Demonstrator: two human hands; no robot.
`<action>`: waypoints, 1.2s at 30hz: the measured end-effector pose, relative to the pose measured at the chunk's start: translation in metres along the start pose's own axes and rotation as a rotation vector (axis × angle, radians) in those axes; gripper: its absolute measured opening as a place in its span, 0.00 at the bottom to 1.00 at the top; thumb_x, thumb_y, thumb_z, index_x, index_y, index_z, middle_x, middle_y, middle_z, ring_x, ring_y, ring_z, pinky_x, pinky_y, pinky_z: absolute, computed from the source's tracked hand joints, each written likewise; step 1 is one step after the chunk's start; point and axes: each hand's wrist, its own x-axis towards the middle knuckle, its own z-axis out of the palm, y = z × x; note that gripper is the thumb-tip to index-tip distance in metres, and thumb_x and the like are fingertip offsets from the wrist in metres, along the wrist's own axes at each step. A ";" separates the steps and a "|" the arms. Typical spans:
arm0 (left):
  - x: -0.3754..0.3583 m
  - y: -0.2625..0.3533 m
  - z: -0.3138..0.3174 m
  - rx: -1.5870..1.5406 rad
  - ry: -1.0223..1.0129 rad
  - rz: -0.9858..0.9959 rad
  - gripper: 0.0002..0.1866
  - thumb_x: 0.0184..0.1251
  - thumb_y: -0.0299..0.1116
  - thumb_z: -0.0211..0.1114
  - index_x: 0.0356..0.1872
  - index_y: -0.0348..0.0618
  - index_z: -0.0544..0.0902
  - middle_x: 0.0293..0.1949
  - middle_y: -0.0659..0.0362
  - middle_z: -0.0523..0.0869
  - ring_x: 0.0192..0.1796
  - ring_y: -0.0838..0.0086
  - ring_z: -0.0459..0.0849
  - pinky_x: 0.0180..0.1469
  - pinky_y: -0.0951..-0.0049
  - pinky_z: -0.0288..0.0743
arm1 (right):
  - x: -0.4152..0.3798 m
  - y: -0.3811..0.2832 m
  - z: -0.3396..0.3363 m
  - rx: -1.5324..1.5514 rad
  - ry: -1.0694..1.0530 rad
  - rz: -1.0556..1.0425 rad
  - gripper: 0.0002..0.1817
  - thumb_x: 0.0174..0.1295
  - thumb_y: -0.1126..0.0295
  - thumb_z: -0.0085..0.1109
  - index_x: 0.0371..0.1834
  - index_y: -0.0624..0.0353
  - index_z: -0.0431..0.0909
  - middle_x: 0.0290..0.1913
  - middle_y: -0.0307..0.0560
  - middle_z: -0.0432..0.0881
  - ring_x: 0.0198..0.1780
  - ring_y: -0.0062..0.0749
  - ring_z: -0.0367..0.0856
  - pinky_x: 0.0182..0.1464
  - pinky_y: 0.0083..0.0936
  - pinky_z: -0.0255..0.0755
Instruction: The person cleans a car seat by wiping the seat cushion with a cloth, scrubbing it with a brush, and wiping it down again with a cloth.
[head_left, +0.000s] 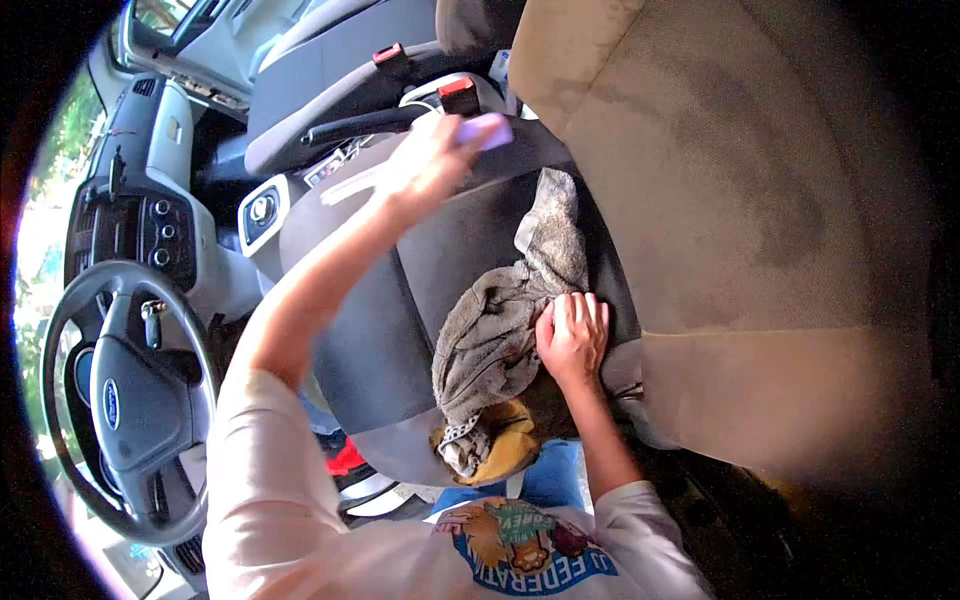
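Note:
My left hand (430, 165) is stretched across the dark seat cushion (365, 310) towards its far side. Blurred by motion, it grips a small purple block (487, 131) that looks like a sponge. Near the seat back, my right hand (575, 338) presses down with fingers curled at the edge of a dirty grey cloth (490, 340). That cloth lies bunched along the cushion, with a paler end reaching away from me. By the cushion's near edge sits a yellow cloth (508, 445), partly under the grey one.
The beige seat back (720, 200) rises on the right, with a dark damp-looking patch. At left are the steering wheel (130, 400) and gear lever (262, 208). A handbrake (365, 125) and red seat-belt buckles (458, 95) stand between this seat and the other front seat (340, 80).

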 end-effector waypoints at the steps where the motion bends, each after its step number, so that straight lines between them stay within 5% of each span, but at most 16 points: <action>1: 0.016 0.020 0.016 0.047 0.035 0.101 0.22 0.78 0.39 0.55 0.67 0.41 0.74 0.47 0.47 0.79 0.57 0.51 0.78 0.59 0.54 0.76 | 0.003 0.002 0.000 0.010 0.003 -0.011 0.09 0.62 0.69 0.59 0.28 0.57 0.70 0.31 0.50 0.74 0.38 0.48 0.75 0.40 0.45 0.67; 2: 0.034 0.007 0.051 0.443 0.404 0.508 0.23 0.78 0.39 0.55 0.69 0.43 0.74 0.47 0.46 0.78 0.56 0.50 0.79 0.59 0.54 0.75 | 0.000 0.001 -0.002 0.025 -0.006 -0.020 0.09 0.62 0.69 0.59 0.29 0.57 0.70 0.31 0.50 0.74 0.38 0.48 0.75 0.40 0.45 0.66; 6: 0.003 -0.018 0.024 0.291 0.296 0.320 0.36 0.69 0.26 0.54 0.79 0.60 0.65 0.49 0.44 0.76 0.55 0.50 0.78 0.61 0.56 0.75 | 0.000 0.002 -0.002 0.043 0.011 -0.027 0.08 0.62 0.69 0.60 0.29 0.58 0.70 0.31 0.50 0.74 0.38 0.49 0.75 0.40 0.45 0.66; 10: -0.071 -0.099 -0.003 0.423 0.234 0.117 0.39 0.67 0.29 0.64 0.80 0.58 0.63 0.50 0.43 0.77 0.55 0.48 0.79 0.59 0.51 0.76 | 0.001 -0.001 -0.003 0.034 0.038 -0.024 0.08 0.62 0.71 0.58 0.29 0.58 0.70 0.31 0.50 0.74 0.37 0.48 0.75 0.40 0.45 0.67; 12: -0.093 -0.106 -0.008 0.429 0.176 0.206 0.35 0.70 0.33 0.62 0.78 0.56 0.65 0.50 0.43 0.77 0.55 0.47 0.79 0.59 0.52 0.75 | 0.003 -0.002 -0.001 0.021 0.033 -0.012 0.08 0.62 0.70 0.58 0.29 0.58 0.70 0.31 0.50 0.75 0.38 0.48 0.76 0.41 0.45 0.67; 13: -0.092 -0.077 -0.017 0.189 0.025 -0.006 0.33 0.72 0.33 0.60 0.78 0.55 0.66 0.50 0.43 0.77 0.55 0.48 0.79 0.59 0.53 0.75 | 0.000 -0.003 -0.002 -0.012 0.012 0.000 0.08 0.62 0.70 0.58 0.29 0.58 0.70 0.32 0.50 0.75 0.39 0.48 0.76 0.41 0.45 0.68; 16: -0.054 -0.010 0.045 0.420 0.081 0.421 0.30 0.73 0.31 0.56 0.77 0.52 0.68 0.50 0.43 0.77 0.55 0.49 0.79 0.59 0.57 0.77 | 0.000 -0.003 -0.003 0.018 0.021 0.005 0.08 0.62 0.70 0.59 0.30 0.59 0.71 0.32 0.51 0.76 0.40 0.49 0.76 0.42 0.46 0.68; 19: 0.014 0.067 0.097 0.178 0.261 0.359 0.29 0.70 0.30 0.55 0.73 0.50 0.72 0.47 0.43 0.77 0.54 0.50 0.79 0.57 0.56 0.77 | -0.001 0.002 0.002 0.000 0.013 0.009 0.10 0.63 0.67 0.58 0.27 0.57 0.69 0.31 0.50 0.74 0.39 0.48 0.76 0.41 0.46 0.68; 22: 0.015 0.047 0.099 0.243 0.304 0.488 0.30 0.68 0.29 0.55 0.73 0.47 0.72 0.46 0.43 0.77 0.52 0.50 0.79 0.55 0.56 0.77 | -0.002 0.000 -0.002 0.014 0.000 0.006 0.09 0.62 0.68 0.59 0.29 0.58 0.71 0.32 0.51 0.76 0.39 0.48 0.76 0.42 0.46 0.68; 25: -0.057 -0.008 0.058 0.282 0.131 0.354 0.40 0.66 0.22 0.55 0.81 0.62 0.62 0.45 0.45 0.75 0.51 0.50 0.78 0.56 0.54 0.76 | -0.005 0.004 0.002 0.030 0.006 -0.001 0.09 0.62 0.66 0.59 0.31 0.58 0.72 0.33 0.50 0.76 0.40 0.49 0.77 0.42 0.48 0.69; 26: -0.077 -0.048 0.061 0.399 0.227 0.428 0.44 0.64 0.20 0.55 0.82 0.64 0.59 0.45 0.45 0.75 0.51 0.51 0.78 0.58 0.55 0.76 | -0.007 0.003 0.001 0.037 0.002 0.000 0.09 0.62 0.66 0.59 0.31 0.58 0.72 0.33 0.50 0.76 0.40 0.49 0.77 0.42 0.48 0.69; 28: -0.113 -0.079 0.035 0.595 -0.048 0.246 0.46 0.63 0.19 0.55 0.83 0.64 0.56 0.44 0.47 0.74 0.52 0.52 0.78 0.60 0.57 0.76 | -0.003 0.002 0.001 0.023 0.005 0.008 0.08 0.62 0.67 0.59 0.31 0.57 0.72 0.33 0.50 0.76 0.40 0.48 0.77 0.42 0.47 0.69; 36: 0.015 0.041 0.097 0.290 0.337 0.469 0.34 0.70 0.30 0.56 0.79 0.55 0.64 0.47 0.45 0.76 0.52 0.53 0.78 0.57 0.58 0.78 | -0.003 0.001 -0.001 0.020 -0.025 0.000 0.09 0.63 0.67 0.59 0.30 0.58 0.71 0.32 0.50 0.75 0.39 0.48 0.76 0.41 0.45 0.67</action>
